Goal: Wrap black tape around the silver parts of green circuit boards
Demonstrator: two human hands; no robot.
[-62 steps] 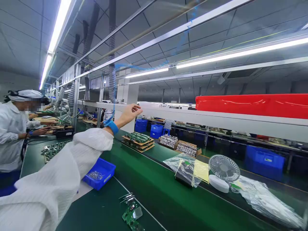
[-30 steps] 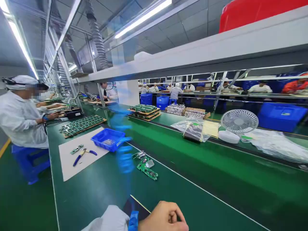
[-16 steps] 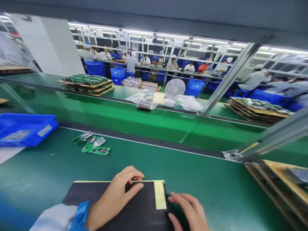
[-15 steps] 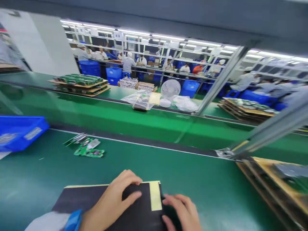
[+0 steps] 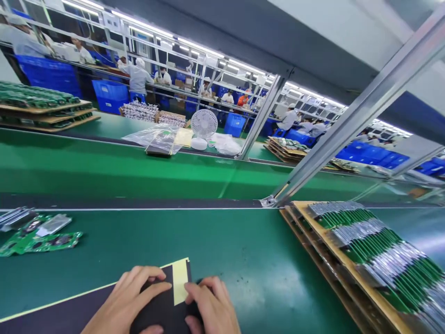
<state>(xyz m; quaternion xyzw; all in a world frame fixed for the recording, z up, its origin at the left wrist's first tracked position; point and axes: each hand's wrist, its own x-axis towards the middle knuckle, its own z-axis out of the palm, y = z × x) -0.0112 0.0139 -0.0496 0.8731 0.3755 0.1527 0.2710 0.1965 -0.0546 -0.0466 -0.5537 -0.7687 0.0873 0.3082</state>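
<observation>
Far left, on the green bench surface (image 5: 243, 246): loose green circuit boards (image 5: 38, 236) with a few metal parts beside them, well apart from both hands. Further back at left, across the conveyor: stacked trays of boards (image 5: 38, 104).

Bottom centre-left: left hand (image 5: 127, 304) resting flat on a black mat (image 5: 52, 317), fingers spread and slightly curled, thumb and forefinger pressing down near the mat's far right corner. Not closed around anything; a press rather than a grasp.

Just right of it, a pale yellow strip (image 5: 180, 285) lying on the mat along its right edge, between the two hands.

Bottom centre: right hand (image 5: 212, 308) touching the mat's right edge just beside the strip, fingers bent downward over something dark. Cannot tell whether closed on it; palm side hidden.

Centre background: a small white desk fan (image 5: 203, 125) and clear plastic bags (image 5: 156, 137) on the far bench, with people in white coats beyond.

Right: slanted metal frame post (image 5: 347, 125), and below it wooden pallets carrying rows of upright green boards (image 5: 375, 246), near the right hand but apart from it.
</observation>
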